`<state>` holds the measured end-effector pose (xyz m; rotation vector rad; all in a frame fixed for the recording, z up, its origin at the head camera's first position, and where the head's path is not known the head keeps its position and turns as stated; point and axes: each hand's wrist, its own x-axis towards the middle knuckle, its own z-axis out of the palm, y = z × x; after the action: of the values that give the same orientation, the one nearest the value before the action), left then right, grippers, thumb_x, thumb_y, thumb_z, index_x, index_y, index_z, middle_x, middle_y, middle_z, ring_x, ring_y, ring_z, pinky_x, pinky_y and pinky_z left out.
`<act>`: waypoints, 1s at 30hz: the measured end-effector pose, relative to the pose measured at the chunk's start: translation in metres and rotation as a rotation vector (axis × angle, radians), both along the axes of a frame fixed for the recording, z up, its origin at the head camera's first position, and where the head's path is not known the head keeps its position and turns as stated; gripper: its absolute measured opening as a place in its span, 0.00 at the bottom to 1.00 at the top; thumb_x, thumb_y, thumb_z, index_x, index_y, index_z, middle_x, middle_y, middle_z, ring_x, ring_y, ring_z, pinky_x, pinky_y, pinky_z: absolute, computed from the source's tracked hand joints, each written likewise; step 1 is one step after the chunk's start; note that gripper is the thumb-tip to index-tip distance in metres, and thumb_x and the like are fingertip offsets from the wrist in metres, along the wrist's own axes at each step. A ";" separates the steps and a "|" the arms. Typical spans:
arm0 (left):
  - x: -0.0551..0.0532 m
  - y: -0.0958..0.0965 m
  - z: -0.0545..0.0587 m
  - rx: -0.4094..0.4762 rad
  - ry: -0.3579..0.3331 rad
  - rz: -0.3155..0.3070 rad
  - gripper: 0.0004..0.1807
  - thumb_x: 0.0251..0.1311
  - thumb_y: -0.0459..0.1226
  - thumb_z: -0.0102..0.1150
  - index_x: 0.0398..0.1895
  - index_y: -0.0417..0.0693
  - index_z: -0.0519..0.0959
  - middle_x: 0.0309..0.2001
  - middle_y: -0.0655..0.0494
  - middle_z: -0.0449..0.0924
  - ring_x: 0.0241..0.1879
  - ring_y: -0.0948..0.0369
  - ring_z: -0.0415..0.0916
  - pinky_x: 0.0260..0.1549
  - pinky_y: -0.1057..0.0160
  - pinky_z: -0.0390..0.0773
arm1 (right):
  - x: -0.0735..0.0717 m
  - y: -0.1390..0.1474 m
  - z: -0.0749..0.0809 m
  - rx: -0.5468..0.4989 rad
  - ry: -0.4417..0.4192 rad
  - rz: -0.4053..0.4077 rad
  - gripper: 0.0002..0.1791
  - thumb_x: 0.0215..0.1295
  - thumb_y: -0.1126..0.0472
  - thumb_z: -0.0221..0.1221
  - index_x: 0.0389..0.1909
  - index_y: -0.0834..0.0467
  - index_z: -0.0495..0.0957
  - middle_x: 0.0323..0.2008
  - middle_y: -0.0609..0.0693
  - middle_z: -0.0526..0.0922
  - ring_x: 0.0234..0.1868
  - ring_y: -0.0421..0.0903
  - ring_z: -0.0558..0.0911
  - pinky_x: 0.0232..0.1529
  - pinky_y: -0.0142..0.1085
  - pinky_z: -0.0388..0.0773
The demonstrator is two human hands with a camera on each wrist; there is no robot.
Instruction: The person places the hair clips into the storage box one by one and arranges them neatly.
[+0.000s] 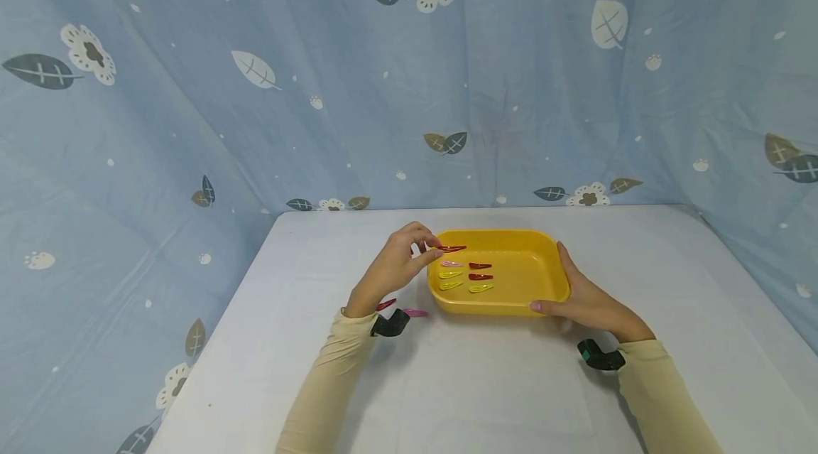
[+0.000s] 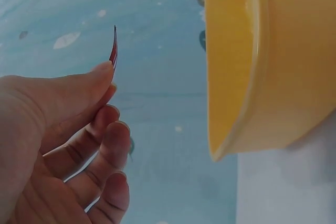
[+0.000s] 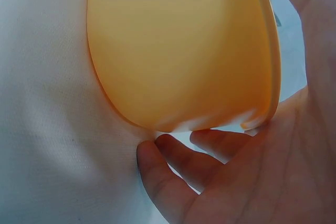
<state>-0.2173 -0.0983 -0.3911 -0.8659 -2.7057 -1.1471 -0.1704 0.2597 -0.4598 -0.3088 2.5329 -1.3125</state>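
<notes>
Between thumb and index finger, my left hand (image 1: 399, 261) pinches a red hair clip (image 1: 453, 249) by one end, over the back left corner of the yellow tray (image 1: 535, 309). In the left wrist view the clip (image 2: 114, 48) points up from the fingertips, apart from the tray wall (image 2: 283, 66). My right hand (image 1: 584, 298) grips the tray's right end, thumb at the front rim and fingers round the outer wall. Inside, at the left, lie two short columns of clips: a pink clip (image 1: 451, 263) with yellow clips (image 1: 450, 275), then red clips (image 1: 481, 276) and a yellow clip (image 1: 481, 288).
On the white table (image 1: 486, 383), a red clip (image 1: 386, 304) and a pink clip (image 1: 415, 312) lie beside the left wrist, left of the tray. A blue patterned curtain (image 1: 511, 84) hangs behind the table and at its sides.
</notes>
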 end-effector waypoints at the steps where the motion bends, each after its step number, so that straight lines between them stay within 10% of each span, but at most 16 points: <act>1: 0.000 0.002 0.000 -0.006 0.002 0.000 0.06 0.68 0.39 0.67 0.42 0.48 0.88 0.45 0.54 0.81 0.42 0.58 0.75 0.43 0.50 0.80 | 0.000 0.000 0.000 0.002 0.000 0.000 0.75 0.61 0.44 0.71 0.80 0.54 0.15 0.79 0.69 0.50 0.66 0.60 0.69 0.69 0.71 0.62; 7: -0.002 0.011 -0.003 -0.031 0.009 -0.009 0.07 0.68 0.40 0.67 0.43 0.48 0.87 0.44 0.55 0.81 0.42 0.60 0.75 0.39 0.66 0.73 | 0.001 0.000 0.000 0.019 -0.007 -0.006 0.75 0.60 0.43 0.71 0.80 0.56 0.16 0.80 0.70 0.48 0.69 0.63 0.68 0.69 0.72 0.61; 21: -0.008 0.030 -0.013 0.004 -0.025 -0.044 0.08 0.69 0.40 0.66 0.44 0.46 0.87 0.46 0.53 0.81 0.42 0.59 0.75 0.47 0.49 0.82 | -0.001 0.000 -0.001 0.011 -0.013 -0.002 0.75 0.61 0.44 0.71 0.80 0.54 0.15 0.80 0.69 0.47 0.69 0.62 0.68 0.69 0.71 0.61; 30: -0.013 0.043 -0.016 -0.020 -0.003 -0.044 0.08 0.68 0.40 0.67 0.44 0.46 0.87 0.46 0.53 0.81 0.41 0.60 0.75 0.42 0.62 0.79 | -0.001 0.001 -0.002 0.020 -0.017 -0.009 0.75 0.60 0.42 0.71 0.80 0.54 0.15 0.81 0.70 0.45 0.70 0.63 0.67 0.70 0.72 0.60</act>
<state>-0.2300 -0.0557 -0.4076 -0.9314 -2.7184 -1.1315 -0.1716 0.2604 -0.4620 -0.2813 2.5345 -1.2869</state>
